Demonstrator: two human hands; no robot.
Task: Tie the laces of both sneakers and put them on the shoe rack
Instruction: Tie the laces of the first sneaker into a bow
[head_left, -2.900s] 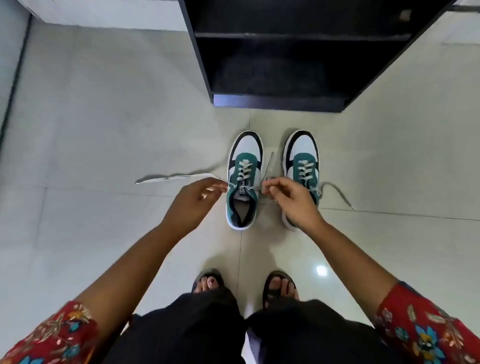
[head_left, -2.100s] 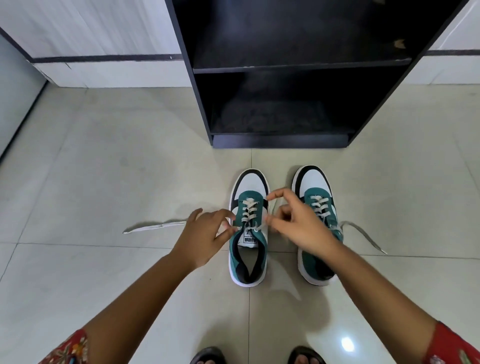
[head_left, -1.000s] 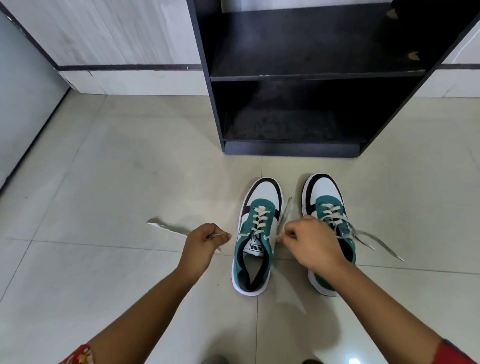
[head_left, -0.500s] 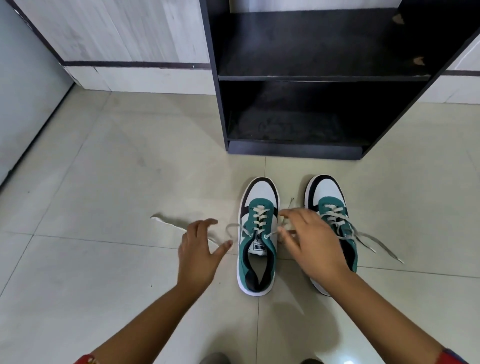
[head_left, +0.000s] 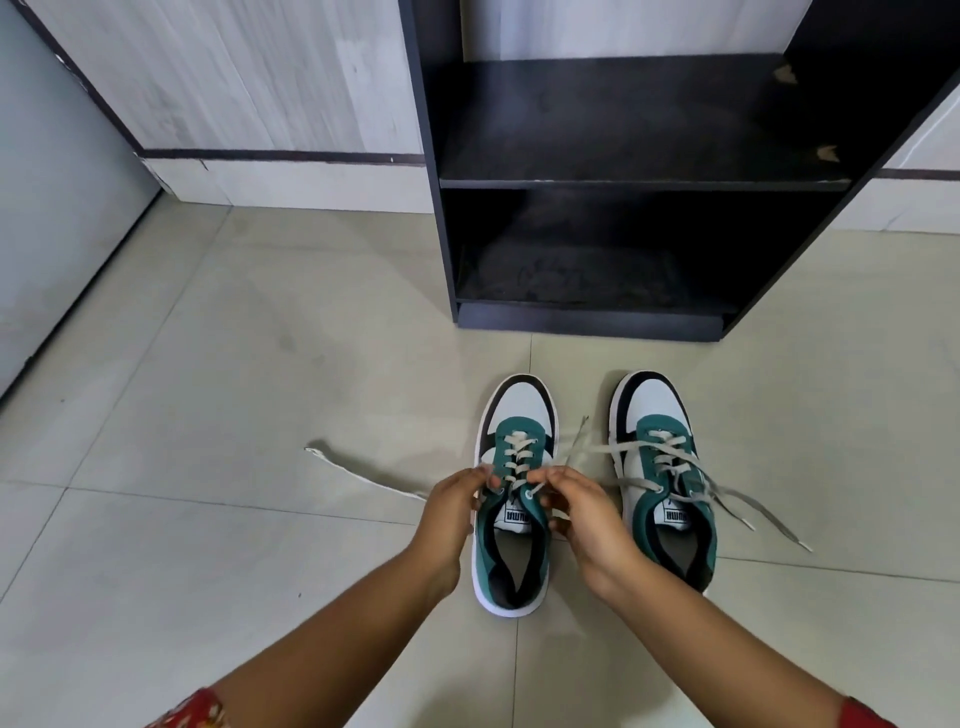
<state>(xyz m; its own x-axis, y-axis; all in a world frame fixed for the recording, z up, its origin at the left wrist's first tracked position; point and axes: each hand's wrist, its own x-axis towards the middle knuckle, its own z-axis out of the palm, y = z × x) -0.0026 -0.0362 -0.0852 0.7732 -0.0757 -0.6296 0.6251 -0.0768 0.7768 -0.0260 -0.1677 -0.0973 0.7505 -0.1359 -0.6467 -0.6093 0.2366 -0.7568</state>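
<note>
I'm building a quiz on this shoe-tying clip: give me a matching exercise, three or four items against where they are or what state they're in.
Things:
1. left sneaker
2. right sneaker
3. shoe rack
4. left hand

States:
A. untouched, laces trailing loose on the floor
B. shelves bare, standing beyond the shoes
C. between both hands, being laced
D. pinching a lace at the shoe's left side

Pairs: 1-C, 2-A, 3-B, 4-D

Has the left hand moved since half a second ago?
Yes. The left hand moved right, closing onto the left sneaker, where it was open beside it.
</note>
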